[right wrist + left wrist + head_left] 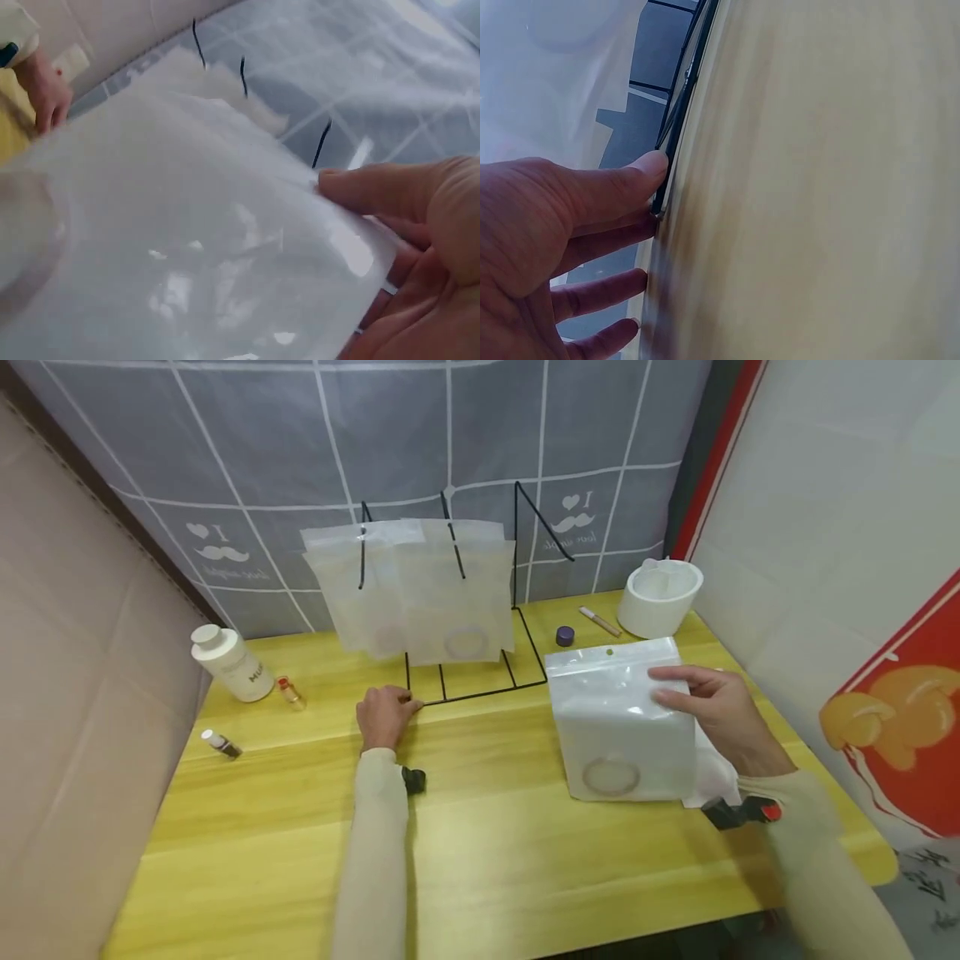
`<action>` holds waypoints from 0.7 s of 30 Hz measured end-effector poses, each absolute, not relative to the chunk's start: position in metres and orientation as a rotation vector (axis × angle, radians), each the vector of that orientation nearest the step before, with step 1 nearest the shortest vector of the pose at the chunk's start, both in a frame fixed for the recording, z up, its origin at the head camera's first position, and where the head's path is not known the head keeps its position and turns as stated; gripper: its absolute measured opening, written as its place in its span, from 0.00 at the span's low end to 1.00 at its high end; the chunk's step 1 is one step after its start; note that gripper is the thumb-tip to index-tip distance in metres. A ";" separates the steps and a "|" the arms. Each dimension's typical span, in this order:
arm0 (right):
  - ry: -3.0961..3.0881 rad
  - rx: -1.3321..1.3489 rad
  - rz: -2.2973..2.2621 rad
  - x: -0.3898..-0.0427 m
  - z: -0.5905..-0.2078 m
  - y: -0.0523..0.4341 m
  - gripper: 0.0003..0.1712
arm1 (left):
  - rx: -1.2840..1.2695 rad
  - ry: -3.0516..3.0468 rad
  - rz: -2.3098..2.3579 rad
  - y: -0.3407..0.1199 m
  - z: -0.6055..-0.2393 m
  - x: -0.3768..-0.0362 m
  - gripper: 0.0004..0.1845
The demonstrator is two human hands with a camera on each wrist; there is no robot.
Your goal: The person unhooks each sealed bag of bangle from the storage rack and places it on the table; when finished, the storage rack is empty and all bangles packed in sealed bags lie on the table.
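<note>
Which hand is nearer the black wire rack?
Left. The left hand touches the black wire rack at its front base corner; the right hand is off to its right, holding a frosted pouch.

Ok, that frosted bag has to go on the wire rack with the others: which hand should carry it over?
The right hand, probably: it already grips the frosted bag by its edge, held upright off the table. The left hand rests on the wire rack base, well placed to steady it.
</note>
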State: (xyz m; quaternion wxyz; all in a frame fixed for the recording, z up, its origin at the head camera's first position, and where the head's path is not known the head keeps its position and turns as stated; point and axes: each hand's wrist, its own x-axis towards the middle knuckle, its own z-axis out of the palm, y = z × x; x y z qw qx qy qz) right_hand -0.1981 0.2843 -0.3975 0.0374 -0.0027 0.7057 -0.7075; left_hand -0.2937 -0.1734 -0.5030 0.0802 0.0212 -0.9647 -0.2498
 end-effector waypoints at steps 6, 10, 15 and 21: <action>2.188 0.257 -1.879 -0.237 -0.435 0.305 0.34 | 0.063 -2.898 -0.753 -0.174 -0.500 -0.294 0.15; 2.358 0.192 -1.589 -0.257 -0.460 0.312 0.38 | 0.077 -2.933 -0.747 -0.173 -0.504 -0.291 0.16; 2.445 0.078 -1.433 -0.279 -0.475 0.311 0.37 | 0.071 -2.913 -0.735 -0.172 -0.502 -0.295 0.15; 2.565 -0.024 -1.235 -0.290 -0.490 0.308 0.29 | 0.063 -2.901 -0.724 -0.173 -0.501 -0.295 0.15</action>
